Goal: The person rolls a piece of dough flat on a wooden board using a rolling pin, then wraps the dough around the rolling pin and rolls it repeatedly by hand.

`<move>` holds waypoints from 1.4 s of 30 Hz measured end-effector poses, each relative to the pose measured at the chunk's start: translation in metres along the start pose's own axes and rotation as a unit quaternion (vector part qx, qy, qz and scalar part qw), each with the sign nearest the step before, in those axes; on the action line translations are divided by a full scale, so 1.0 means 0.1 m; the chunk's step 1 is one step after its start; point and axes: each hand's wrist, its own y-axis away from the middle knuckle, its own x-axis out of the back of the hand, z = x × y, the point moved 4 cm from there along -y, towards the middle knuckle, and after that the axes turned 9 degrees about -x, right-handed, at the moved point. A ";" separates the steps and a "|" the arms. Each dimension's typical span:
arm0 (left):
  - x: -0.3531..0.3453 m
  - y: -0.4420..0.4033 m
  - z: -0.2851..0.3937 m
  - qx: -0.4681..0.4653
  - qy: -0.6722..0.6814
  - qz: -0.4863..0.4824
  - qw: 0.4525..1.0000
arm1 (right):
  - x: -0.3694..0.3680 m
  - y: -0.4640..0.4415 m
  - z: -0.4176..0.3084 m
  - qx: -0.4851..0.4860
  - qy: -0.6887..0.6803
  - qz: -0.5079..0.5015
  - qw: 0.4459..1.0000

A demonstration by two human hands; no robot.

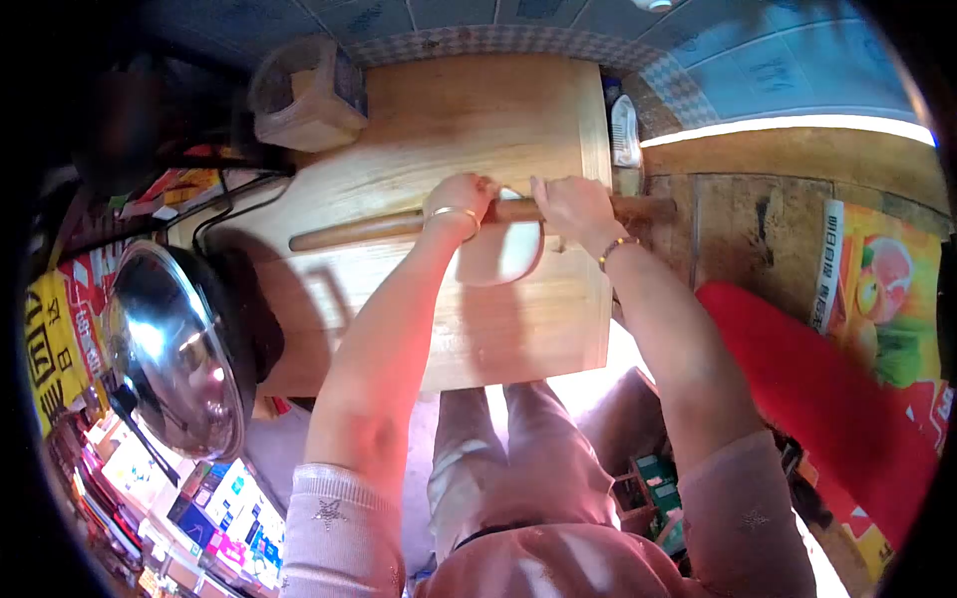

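Observation:
A long wooden rolling pin (364, 231) lies crosswise over a flat white piece of dough (500, 257) on the wooden board (469, 120). My left hand (463, 199) is closed around the pin just left of the dough, a bangle on its wrist. On the other side, my right hand (576, 211) grips the pin near the dough's right edge, with a beaded bracelet at the wrist. Part of the dough is hidden beneath the pin and between my hands.
At the board's back left stands a clear plastic container (309, 98). A pan with a shiny lid (174, 349) sits to the left, close to the board. A white brush-like object (625, 132) lies beyond the right edge. Red cloth (797, 379) is on the right.

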 end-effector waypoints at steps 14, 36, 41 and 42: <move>-0.06 1.51 -1.10 0.090 -0.156 0.318 0.931 | -0.54 0.82 0.46 -0.093 -0.050 0.229 0.968; 0.08 1.14 -1.13 0.130 -0.173 0.346 0.913 | -0.47 0.47 0.51 -0.025 -0.079 0.295 0.952; 0.09 1.17 -1.01 0.123 -0.186 0.292 0.930 | -0.37 0.51 0.47 -0.049 -0.082 0.254 0.962; 0.23 0.92 -1.10 0.124 -0.167 0.304 0.930 | -0.34 0.30 0.48 -0.010 -0.092 0.240 0.966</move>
